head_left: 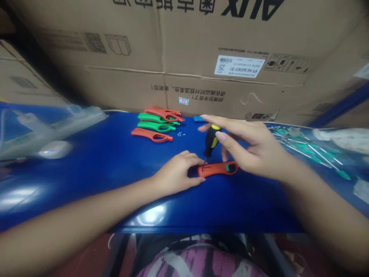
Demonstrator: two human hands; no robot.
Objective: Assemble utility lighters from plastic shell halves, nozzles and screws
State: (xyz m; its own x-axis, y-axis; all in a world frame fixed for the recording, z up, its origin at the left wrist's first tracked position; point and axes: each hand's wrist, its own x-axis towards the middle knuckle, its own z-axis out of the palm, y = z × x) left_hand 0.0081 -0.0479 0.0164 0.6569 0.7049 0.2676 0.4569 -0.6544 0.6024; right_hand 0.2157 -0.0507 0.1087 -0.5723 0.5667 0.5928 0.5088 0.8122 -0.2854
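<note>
An orange lighter casing with a finger loop and a green trigger lies flat on the blue table. My left hand grips its left end between thumb and fingers. Above it, my right hand is closed round the handle of a black and yellow screwdriver. The screwdriver stands slightly tilted, its tip at the casing's left part. Whether a screw sits under the tip is too small to tell. Behind my left hand lie several lighter casings in a stack, among them a green one and an orange one.
Large cardboard boxes wall off the back. Small pale pieces lie beside the stacked casings. A blue object sits behind my right hand. Green-ended metal rods are spread at the right. A white power strip lies left.
</note>
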